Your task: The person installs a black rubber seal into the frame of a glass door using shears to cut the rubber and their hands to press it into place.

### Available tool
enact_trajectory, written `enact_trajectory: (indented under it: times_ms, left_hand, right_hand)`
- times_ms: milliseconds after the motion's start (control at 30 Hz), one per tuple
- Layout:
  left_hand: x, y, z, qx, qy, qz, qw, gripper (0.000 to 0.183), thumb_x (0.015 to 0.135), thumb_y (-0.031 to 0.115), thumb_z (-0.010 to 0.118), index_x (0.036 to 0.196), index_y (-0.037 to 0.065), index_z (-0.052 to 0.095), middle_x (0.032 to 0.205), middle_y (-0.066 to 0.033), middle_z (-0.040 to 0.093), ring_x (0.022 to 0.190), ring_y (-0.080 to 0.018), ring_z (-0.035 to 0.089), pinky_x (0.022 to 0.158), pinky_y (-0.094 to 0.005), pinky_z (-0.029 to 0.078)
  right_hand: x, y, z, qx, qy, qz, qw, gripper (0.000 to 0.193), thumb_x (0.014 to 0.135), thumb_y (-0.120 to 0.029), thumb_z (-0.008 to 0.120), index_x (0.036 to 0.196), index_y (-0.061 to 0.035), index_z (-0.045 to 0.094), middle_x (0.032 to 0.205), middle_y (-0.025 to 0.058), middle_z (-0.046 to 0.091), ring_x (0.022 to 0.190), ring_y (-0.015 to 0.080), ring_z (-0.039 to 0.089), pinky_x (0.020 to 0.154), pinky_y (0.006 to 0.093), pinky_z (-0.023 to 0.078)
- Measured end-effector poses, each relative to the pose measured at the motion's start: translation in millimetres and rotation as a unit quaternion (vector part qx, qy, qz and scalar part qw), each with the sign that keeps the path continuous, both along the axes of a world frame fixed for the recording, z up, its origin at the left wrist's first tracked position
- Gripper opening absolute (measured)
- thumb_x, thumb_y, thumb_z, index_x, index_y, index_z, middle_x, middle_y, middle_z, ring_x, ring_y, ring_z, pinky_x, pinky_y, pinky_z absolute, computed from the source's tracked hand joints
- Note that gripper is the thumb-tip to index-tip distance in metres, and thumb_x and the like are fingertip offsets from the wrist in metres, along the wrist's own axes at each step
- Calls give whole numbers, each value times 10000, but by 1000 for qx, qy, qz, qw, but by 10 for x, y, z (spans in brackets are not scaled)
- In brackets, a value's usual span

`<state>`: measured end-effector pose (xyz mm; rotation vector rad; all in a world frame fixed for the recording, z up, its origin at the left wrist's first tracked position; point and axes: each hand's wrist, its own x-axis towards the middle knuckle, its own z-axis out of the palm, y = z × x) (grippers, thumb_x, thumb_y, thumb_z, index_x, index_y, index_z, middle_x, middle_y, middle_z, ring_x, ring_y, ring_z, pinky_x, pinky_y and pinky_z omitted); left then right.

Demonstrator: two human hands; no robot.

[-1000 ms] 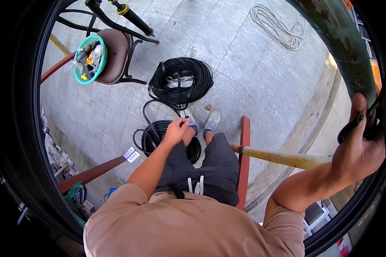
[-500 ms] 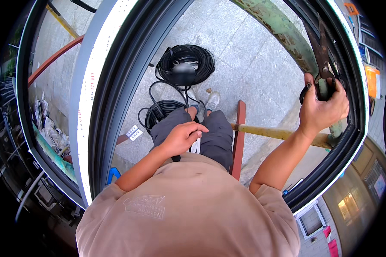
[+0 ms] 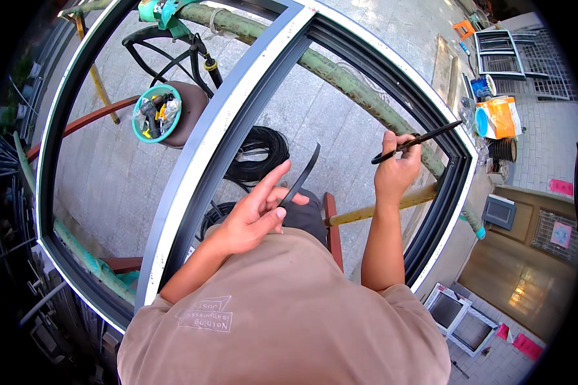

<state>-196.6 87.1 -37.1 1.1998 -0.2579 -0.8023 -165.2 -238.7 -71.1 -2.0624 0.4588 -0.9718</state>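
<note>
Over frame (image 3: 223, 122), right hand (image 3: 398, 169) curled around scissors (image 3: 438, 132).

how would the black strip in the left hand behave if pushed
The black strip would probably flex rather than snap: it stands out from the left hand in a gentle curve, without folding. It looks thin and narrow, so likely light.
</note>
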Motion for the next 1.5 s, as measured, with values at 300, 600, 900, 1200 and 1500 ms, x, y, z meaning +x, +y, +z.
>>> enact_trajectory:
  times_ms: [300, 600, 900, 1200, 1500]
  left_hand:
    - [83, 70, 410, 39, -186, 17, 982, 596, 1068, -30, 529, 1651, 23, 414, 1315, -146, 748, 892, -109, 644, 855, -287, 551]
    - [57, -49, 85, 103, -118, 185, 970, 491, 1002, -85, 507, 1472, 9, 612, 1210, -101, 777, 857, -101, 637, 843, -285, 558]
    - [391, -446, 120, 114, -70, 249, 959, 329, 1071, 31, 605, 1392, 4, 669, 1090, -62, 780, 794, -65, 606, 749, -253, 534]
    - [591, -678, 83, 203, -107, 380, 896, 162, 1075, 114, 695, 1177, -6, 733, 899, -9, 739, 734, -58, 616, 674, -245, 518]
    - [709, -887, 210, 141, -152, 411, 888, 148, 1090, 122, 684, 1167, -5, 689, 939, -13, 727, 808, -69, 650, 728, -254, 543]
  right_hand:
    - [-125, 1132, 443, 403, 124, 404, 812, 399, 1145, -458, 570, 1072, -69, 620, 950, 107, 763, 775, 130, 656, 742, 295, 540]
    - [588, 884, 734, 418, 126, 393, 809, 286, 1050, -276, 704, 1164, -15, 681, 984, 132, 788, 837, 142, 707, 742, 294, 556]
    - [1016, 662, 754, 339, 190, 485, 783, 240, 1027, -230, 766, 1110, -15, 701, 967, 111, 780, 798, 143, 719, 719, 289, 573]
    - [1320, 578, 803, 397, 161, 524, 736, 207, 1009, -146, 779, 1125, -1, 686, 1043, 119, 760, 839, 161, 736, 792, 306, 594]
    - [1295, 661, 831, 345, 190, 638, 662, 203, 893, -53, 895, 1036, 2, 762, 959, 50, 732, 867, 120, 689, 760, 283, 541]
